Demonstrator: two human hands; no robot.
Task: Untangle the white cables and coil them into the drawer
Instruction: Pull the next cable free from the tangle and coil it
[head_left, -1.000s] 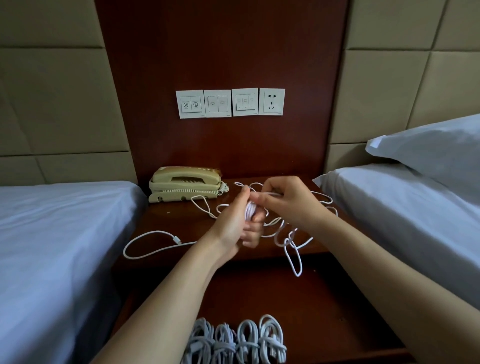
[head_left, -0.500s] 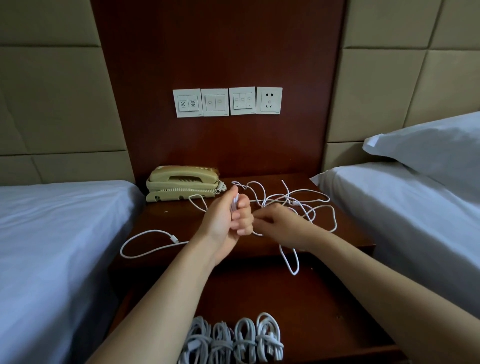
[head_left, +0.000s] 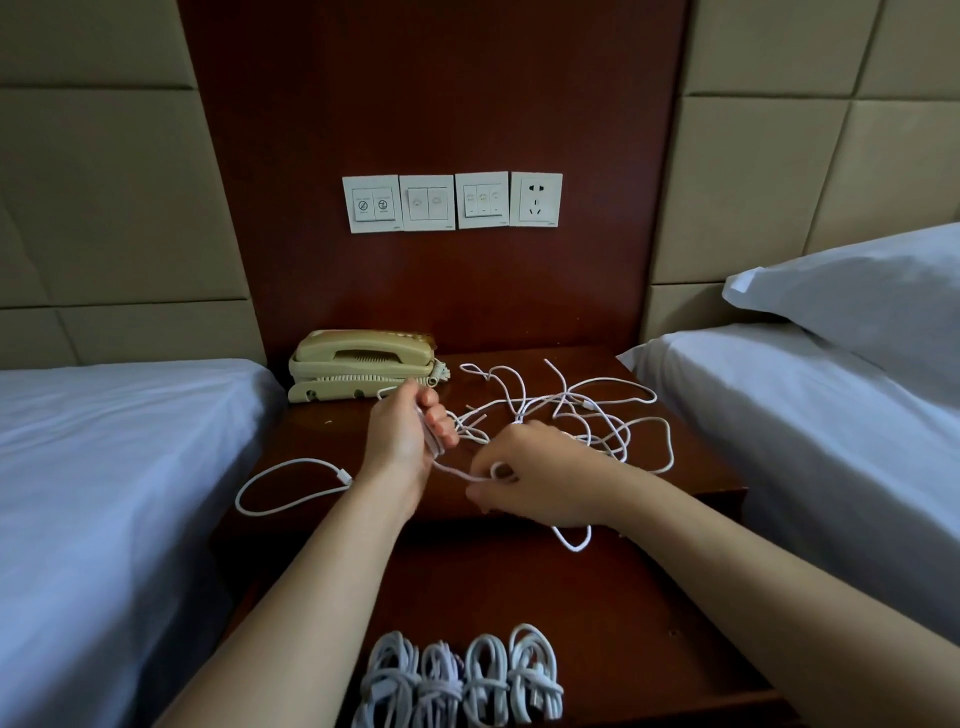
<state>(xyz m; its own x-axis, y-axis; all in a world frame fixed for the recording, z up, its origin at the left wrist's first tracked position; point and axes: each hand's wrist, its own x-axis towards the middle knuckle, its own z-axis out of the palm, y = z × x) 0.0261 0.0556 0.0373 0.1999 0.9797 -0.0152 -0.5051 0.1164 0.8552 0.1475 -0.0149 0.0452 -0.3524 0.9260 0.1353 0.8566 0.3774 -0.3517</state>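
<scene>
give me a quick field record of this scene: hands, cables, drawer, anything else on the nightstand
left hand: grips wound loops of a white cable
right hand: pinches the same cable's free strand, near the nightstand's front edge
tangle: loose white cables sprawled on the nightstand, one loop hanging over its front edge
coiled bundles: four, side by side in the open drawer
telephone: beige, back left of the nightstand
stage: untangling not finished

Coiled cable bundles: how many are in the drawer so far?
4, in a row at the near end of the drawer, left to right: first bundle, second bundle, third bundle, fourth bundle. More may lie below the frame's edge.
</scene>
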